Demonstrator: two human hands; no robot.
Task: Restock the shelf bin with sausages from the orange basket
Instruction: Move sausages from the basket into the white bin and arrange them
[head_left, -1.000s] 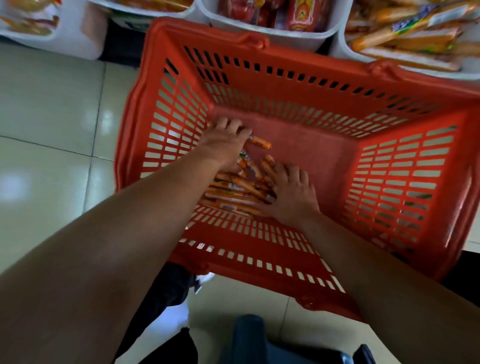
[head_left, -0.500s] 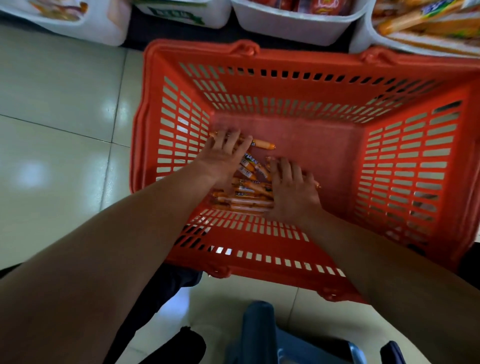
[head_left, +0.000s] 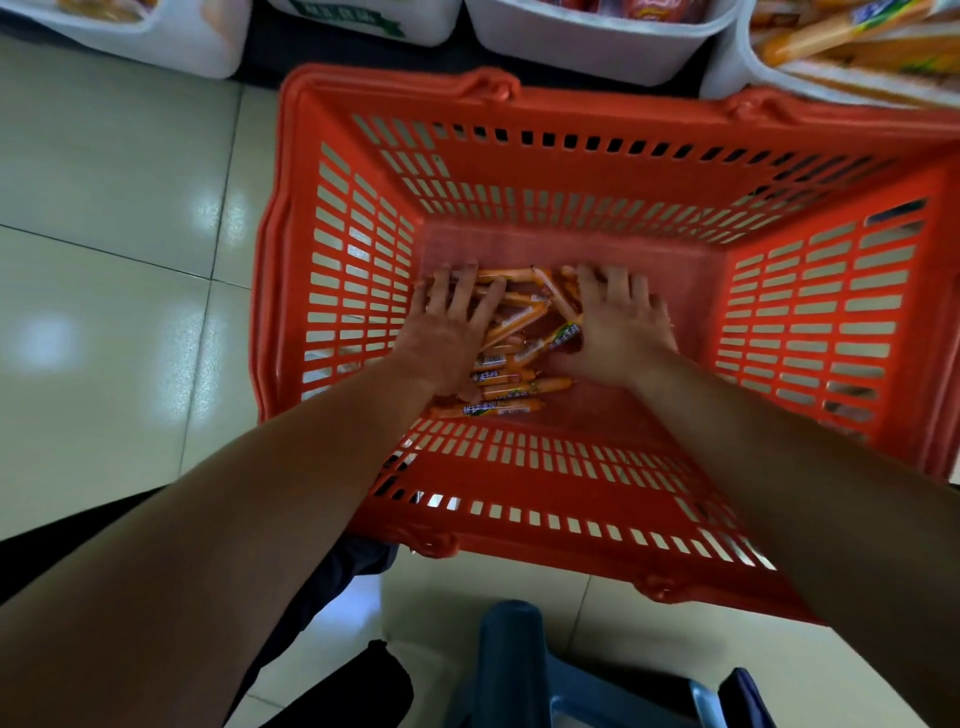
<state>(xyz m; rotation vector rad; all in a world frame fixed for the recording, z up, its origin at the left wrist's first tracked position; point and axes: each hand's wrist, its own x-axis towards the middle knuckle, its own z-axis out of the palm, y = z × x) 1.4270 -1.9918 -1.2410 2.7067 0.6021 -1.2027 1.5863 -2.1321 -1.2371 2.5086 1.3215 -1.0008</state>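
An orange basket (head_left: 332, 291) with slotted walls stands on the floor below me. Several thin orange-wrapped sausages (head_left: 514, 332) lie in a loose pile on its bottom. My left hand (head_left: 447, 332) lies flat on the left side of the pile with fingers spread. My right hand (head_left: 618, 322) rests on the right side of the pile, fingers spread as well. Neither hand has closed around a sausage. A white shelf bin (head_left: 727, 78) holding longer orange sausages stands behind the basket's far right corner.
More white bins (head_left: 571, 47) line the shelf behind the basket, another white bin (head_left: 171, 41) at the far left. Pale floor tiles (head_left: 104, 260) lie to the left. A dark blue stool (head_left: 514, 654) and my dark trousers are near the bottom edge.
My hands have spread apart over the pile: the right hand slid right and farther in, the left reached farther over the sausages. The view tilted down, showing less of the shelf bins.
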